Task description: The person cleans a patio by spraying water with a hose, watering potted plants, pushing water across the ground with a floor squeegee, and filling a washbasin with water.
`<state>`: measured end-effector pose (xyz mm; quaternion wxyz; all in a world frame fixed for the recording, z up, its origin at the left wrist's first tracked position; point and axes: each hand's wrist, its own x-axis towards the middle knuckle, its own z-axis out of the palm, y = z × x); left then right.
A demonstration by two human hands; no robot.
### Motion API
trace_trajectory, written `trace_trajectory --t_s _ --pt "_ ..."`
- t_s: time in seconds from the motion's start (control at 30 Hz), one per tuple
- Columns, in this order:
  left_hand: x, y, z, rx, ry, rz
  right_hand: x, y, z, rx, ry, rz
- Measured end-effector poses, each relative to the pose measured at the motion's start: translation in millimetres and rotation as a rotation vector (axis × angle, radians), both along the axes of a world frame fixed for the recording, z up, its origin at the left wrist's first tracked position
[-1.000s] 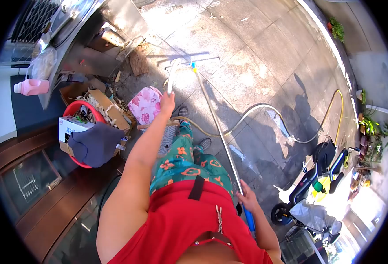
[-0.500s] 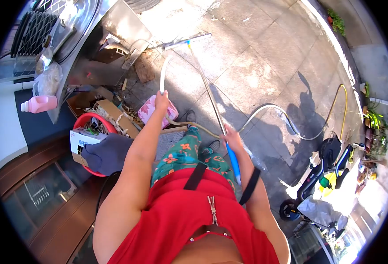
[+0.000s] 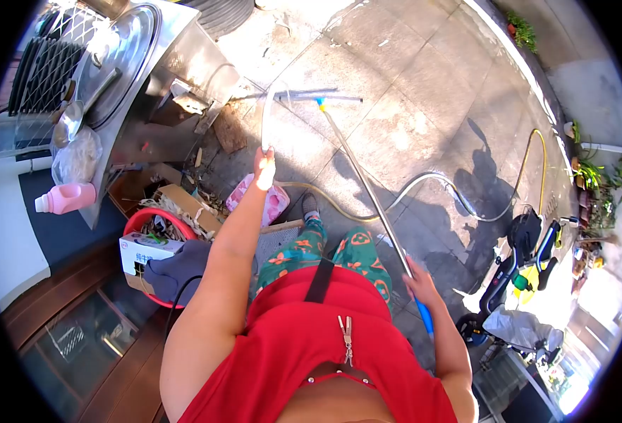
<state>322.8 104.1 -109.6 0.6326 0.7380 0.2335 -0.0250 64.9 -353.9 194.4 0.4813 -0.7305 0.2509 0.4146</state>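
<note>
You are grasping the hose [image 3: 266, 127] in your left hand [image 3: 263, 169] and the squeegee [image 3: 367, 180] in your right hand [image 3: 421, 285], its blade extending over the floor [image 3: 459, 84] right of the table's [image 3: 173, 25] edge, ideally pressing evenly and aiming just ahead.

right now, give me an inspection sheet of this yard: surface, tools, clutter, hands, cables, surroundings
surface: paving slabs, part sunlit, part shaded; wetness hard to judge
tools: hose winding over the slabs; floor squeegee, blade end out ahead
clutter: red tub with a white carton and dark cloth; pink bottle at the metal counter's edge
hands: left hand grips the hose near its end; right hand grips the squeegee pole
cables: thin black cord beside the left arm, ends unclear
surroundings: two-wheeler and potted plants at right; other people, nothing seen
</note>
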Motion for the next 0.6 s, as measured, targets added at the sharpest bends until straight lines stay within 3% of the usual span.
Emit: trace_trajectory --t_s 0.13,0.23,0.43,0.53,0.6 --pt "17.8 -8.0 9.1 0.118 0.077 0.013 -27.3 -10.7 25.1 0.009 0.178 -0.106" --pt "33.5 -13.8 2.1 0.102 0.095 0.029 -13.9 -7.0 -18.7 0.049 0.091 -0.074" --pt "50.4 -27.1 29.1 0.109 0.099 0.041 144.6 34.4 -103.7 0.288 0.125 -0.243" --pt "76.4 -24.3 10.6 0.148 0.161 0.08 234.5 54.1 -146.9 0.32 0.072 -0.215" --pt "93.1 -33.4 47.7 0.098 0.23 0.094 287.5 64.2 -171.8 0.253 -0.003 -0.179"
